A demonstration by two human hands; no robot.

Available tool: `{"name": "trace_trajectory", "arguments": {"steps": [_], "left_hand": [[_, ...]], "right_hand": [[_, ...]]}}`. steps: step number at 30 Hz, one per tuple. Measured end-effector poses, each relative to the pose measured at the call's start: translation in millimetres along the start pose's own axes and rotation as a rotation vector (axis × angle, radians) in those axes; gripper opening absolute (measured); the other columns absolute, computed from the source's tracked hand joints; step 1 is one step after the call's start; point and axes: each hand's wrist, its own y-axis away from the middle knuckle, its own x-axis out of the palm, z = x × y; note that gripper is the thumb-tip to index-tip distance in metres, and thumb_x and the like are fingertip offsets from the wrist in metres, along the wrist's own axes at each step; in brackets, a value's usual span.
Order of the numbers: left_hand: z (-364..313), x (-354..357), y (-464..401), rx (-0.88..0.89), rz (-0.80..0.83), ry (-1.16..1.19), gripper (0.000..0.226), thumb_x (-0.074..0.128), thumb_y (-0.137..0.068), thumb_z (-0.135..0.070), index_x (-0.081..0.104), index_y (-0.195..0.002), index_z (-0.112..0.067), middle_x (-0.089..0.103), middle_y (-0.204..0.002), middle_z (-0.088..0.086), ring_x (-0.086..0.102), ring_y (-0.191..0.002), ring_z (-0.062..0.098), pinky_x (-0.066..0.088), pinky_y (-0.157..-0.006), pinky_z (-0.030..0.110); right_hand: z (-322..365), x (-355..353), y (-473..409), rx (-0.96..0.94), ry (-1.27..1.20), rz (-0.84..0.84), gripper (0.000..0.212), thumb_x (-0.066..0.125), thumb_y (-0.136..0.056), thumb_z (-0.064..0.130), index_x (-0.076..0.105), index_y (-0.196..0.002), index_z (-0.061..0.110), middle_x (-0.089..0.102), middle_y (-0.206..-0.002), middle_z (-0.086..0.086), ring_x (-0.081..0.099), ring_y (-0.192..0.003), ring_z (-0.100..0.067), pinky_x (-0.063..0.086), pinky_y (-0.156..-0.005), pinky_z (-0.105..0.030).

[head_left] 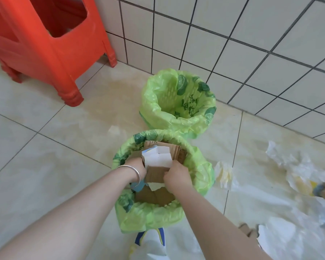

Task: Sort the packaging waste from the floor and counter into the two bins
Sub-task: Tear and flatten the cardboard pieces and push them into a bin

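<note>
— What is in the near bin (154,214)?

— It has a light green bag in it with dark green leaf pictures. Flat brown cardboard (156,197) stands inside and fills most of it. On top is a small white box (158,156) with a blue edge, its flaps open.

— And the other bin?

— The far bin (178,102) stands just behind it, by the tiled wall (233,44). It has the same green bag. There is dark green writing inside the bag, but it is too crumpled to read.

— Any words on the box?

— None that I can read.

— What are the hands doing?

— Both are over the near bin, close together. The left hand (137,166) has a silver bangle (133,171) on the wrist. It is against the left side of the white box and the cardboard, but its fingers are hidden behind them, so I cannot tell how it holds. The right hand (176,175) has its fingers curled round the right edge of the brown cardboard, just under the white box.

— What else is on the floor?

— Crumpled clear and white plastic wrap (289,166) lies to the right. A white bag with blue and yellow stripes (152,243) sits at the near bin's foot. A red plastic stool (45,44) stands at the back left.
</note>
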Motion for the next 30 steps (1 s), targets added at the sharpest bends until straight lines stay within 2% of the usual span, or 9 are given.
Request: {"name": "trace_trajectory", "arguments": {"steps": [2, 3, 5, 7, 14, 19, 22, 27, 30], "left_hand": [[2, 7, -12, -0.020, -0.005, -0.065, 0.026, 0.040, -0.092, -0.004, 0.054, -0.072, -0.012, 0.050, -0.082, 0.007, 0.042, -0.081, 0.020, 0.043, -0.075, 0.027], [1, 9, -15, -0.025, 0.002, -0.117, 0.023, 0.039, -0.093, -0.005, 0.061, -0.088, -0.006, 0.052, -0.088, 0.012, 0.044, -0.083, 0.021, 0.045, -0.081, 0.030], [1, 18, -21, -0.028, 0.016, -0.171, 0.030, 0.038, -0.095, -0.007, 0.057, -0.118, -0.001, 0.058, -0.112, 0.019, 0.051, -0.096, 0.025, 0.042, -0.094, 0.030], [2, 27, -25, -0.050, 0.015, -0.232, 0.035, 0.039, -0.096, -0.009, 0.049, -0.128, -0.001, 0.054, -0.131, 0.015, 0.053, -0.118, 0.029, 0.040, -0.099, 0.031], [0, 33, -25, -0.081, 0.013, -0.157, 0.036, 0.041, -0.094, -0.008, 0.051, -0.128, -0.002, 0.054, -0.133, 0.016, 0.053, -0.121, 0.031, 0.041, -0.100, 0.034], [-5, 28, -1, -0.178, -0.104, 0.092, 0.035, 0.045, -0.088, -0.007, 0.051, -0.122, -0.004, 0.059, -0.122, 0.016, 0.058, -0.111, 0.032, 0.045, -0.079, 0.031], [-10, 19, 21, -0.154, -0.245, 0.250, 0.045, 0.049, -0.079, -0.014, 0.050, -0.124, -0.011, 0.057, -0.125, 0.012, 0.058, -0.109, 0.032, 0.049, -0.085, 0.032], [-26, 2, 67, -0.108, -0.470, 0.305, 0.057, 0.054, -0.080, -0.006, 0.039, -0.135, -0.007, 0.038, -0.138, 0.016, 0.042, -0.126, 0.033, 0.037, -0.104, 0.037], [-51, 4, 91, 0.059, -0.532, 0.232, 0.048, 0.054, -0.082, -0.008, 0.046, -0.129, -0.015, 0.042, -0.132, 0.009, 0.049, -0.119, 0.028, 0.041, -0.097, 0.035]], "right_hand": [[2, 7, -9, 0.033, 0.046, 0.016, 0.030, 0.045, -0.093, 0.008, 0.046, -0.123, 0.004, 0.057, -0.125, -0.015, 0.057, -0.115, -0.030, 0.047, -0.080, -0.030], [2, 10, -14, 0.042, 0.073, 0.017, 0.030, 0.044, -0.094, 0.008, 0.045, -0.124, 0.004, 0.057, -0.126, -0.014, 0.057, -0.116, -0.029, 0.047, -0.083, -0.031], [1, 17, -21, 0.043, 0.136, 0.014, 0.032, 0.044, -0.094, 0.007, 0.043, -0.126, 0.003, 0.056, -0.128, -0.014, 0.056, -0.119, -0.028, 0.048, -0.089, -0.031], [-1, 25, -26, 0.030, 0.195, 0.014, 0.034, 0.043, -0.094, 0.006, 0.040, -0.128, 0.002, 0.054, -0.130, -0.014, 0.055, -0.122, -0.026, 0.046, -0.094, -0.030], [1, 29, -30, 0.044, 0.263, 0.039, 0.036, 0.040, -0.096, 0.006, 0.036, -0.132, 0.000, 0.048, -0.137, -0.013, 0.048, -0.130, -0.023, 0.042, -0.101, -0.028], [10, 11, -11, 0.055, 0.209, 0.020, 0.038, 0.044, -0.094, 0.009, 0.037, -0.131, 0.000, 0.050, -0.135, -0.014, 0.051, -0.126, -0.026, 0.045, -0.098, -0.030], [15, -3, 6, 0.040, 0.170, -0.029, 0.040, 0.044, -0.093, 0.007, 0.033, -0.131, 0.000, 0.052, -0.132, -0.015, 0.054, -0.122, -0.028, 0.047, -0.093, -0.032], [9, -31, 41, -0.057, 0.149, -0.132, 0.033, 0.045, -0.091, 0.009, 0.042, -0.123, 0.005, 0.057, -0.122, -0.013, 0.059, -0.112, -0.029, 0.047, -0.081, -0.032], [-10, -53, 64, -0.114, 0.108, -0.153, 0.030, 0.045, -0.090, 0.015, 0.053, -0.119, 0.010, 0.061, -0.116, -0.010, 0.060, -0.107, -0.029, 0.042, -0.075, -0.029]]}}
